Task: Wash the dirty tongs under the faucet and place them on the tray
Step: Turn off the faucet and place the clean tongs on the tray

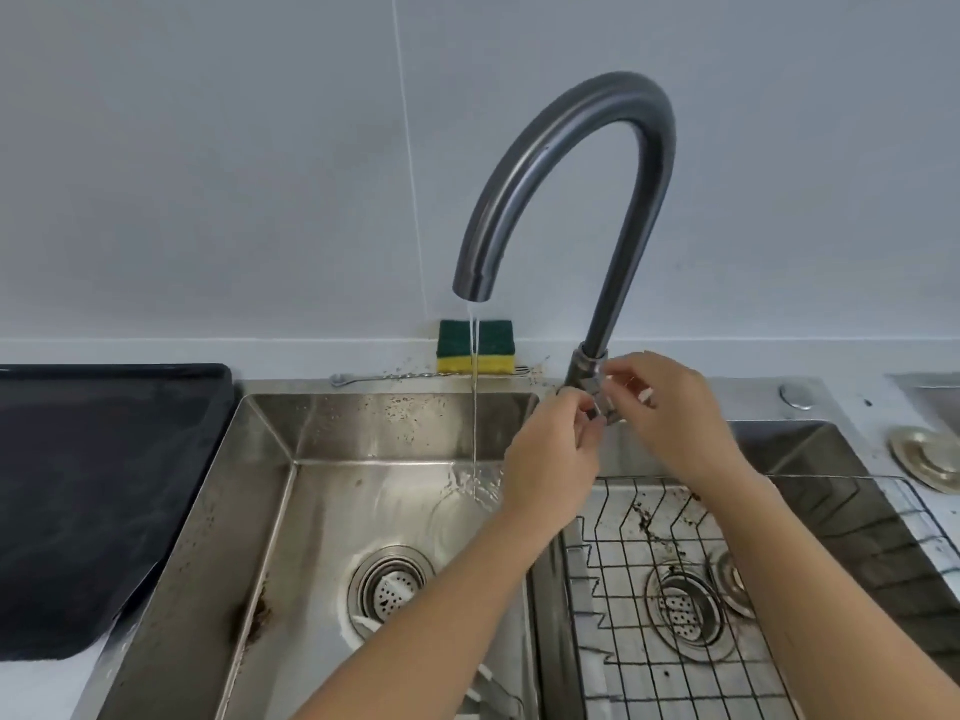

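Seen from the head camera, the left hand (556, 452) and the right hand (670, 413) both pinch the faucet handle (607, 412) with bent fingers. Neither hand holds the tongs. Water (474, 407) runs from the faucet (636, 236) into the left sink (260, 511). What looks like the tongs (493, 691) lies low in that sink at the bottom edge, mostly hidden by the left arm (441, 615). Only a shiny metal bit with white parts shows, so I cannot tell how dirty it is. I think it is stiff, light and slippery when wet, so grab both its legs near the middle. The black tray (104, 485) sits on the counter (31, 688), just left of the sink.
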Available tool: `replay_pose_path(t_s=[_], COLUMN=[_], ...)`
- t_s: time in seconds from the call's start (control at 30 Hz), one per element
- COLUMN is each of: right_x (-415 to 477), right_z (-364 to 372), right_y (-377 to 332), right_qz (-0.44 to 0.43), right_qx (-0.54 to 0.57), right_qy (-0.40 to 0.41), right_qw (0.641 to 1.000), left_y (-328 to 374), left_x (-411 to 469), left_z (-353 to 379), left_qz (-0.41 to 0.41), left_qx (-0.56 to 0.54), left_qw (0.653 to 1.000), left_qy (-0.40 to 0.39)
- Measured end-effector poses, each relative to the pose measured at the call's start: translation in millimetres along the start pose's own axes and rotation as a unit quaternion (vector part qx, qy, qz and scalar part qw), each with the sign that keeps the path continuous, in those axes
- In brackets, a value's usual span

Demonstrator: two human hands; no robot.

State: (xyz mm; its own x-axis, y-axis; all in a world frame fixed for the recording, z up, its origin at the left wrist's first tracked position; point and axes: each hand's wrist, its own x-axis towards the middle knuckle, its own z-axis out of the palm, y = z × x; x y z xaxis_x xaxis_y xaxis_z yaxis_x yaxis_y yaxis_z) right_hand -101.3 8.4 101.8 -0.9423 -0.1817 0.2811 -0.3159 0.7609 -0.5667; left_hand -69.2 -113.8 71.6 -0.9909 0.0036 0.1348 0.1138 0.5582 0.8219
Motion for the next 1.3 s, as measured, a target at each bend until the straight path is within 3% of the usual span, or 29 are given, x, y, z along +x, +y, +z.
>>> replay_pose_path(t_s=[0.23, 0.4, 0.7, 0.93, 1.1, 1.3], right_x=[-13.2, -14.7, -4.7, 9.8, 11.0, 14.7], right_z=[7.8, 12.2, 17.5, 21.0, 18.8, 10.8], right_y=[35.7, 45.8, 40.1, 30.6, 27.2, 18.7], right_qz=[0.060, 0.045, 0.080, 0.107, 0.106, 0.128], right_qx=[0.097, 0.135, 0.218, 0.179, 0.167, 0.104], right_qy=[-0.013, 0.000, 0.022, 0.033, 0.028, 0.003], right_qw=[0.993, 0.990, 0.972, 0.977, 0.980, 0.986], left_y=[-9.0, -11.5, -7.4, 1.0, 2.1, 0.6], left_x=[14.7, 13.7, 22.2, 37.4, 37.9, 34.7], left_z=[27.7, 29.1, 27.2, 16.2, 18.4, 15.3], left_qz=[0.067, 0.084, 0.047, -0.021, -0.023, -0.071], left_qx=[0.018, 0.023, 0.045, 0.022, 0.036, -0.047], left_qw=[0.998, 0.996, 0.997, 0.999, 0.998, 0.995], left_qy=[0.005, 0.031, 0.045, 0.032, 0.046, 0.057])
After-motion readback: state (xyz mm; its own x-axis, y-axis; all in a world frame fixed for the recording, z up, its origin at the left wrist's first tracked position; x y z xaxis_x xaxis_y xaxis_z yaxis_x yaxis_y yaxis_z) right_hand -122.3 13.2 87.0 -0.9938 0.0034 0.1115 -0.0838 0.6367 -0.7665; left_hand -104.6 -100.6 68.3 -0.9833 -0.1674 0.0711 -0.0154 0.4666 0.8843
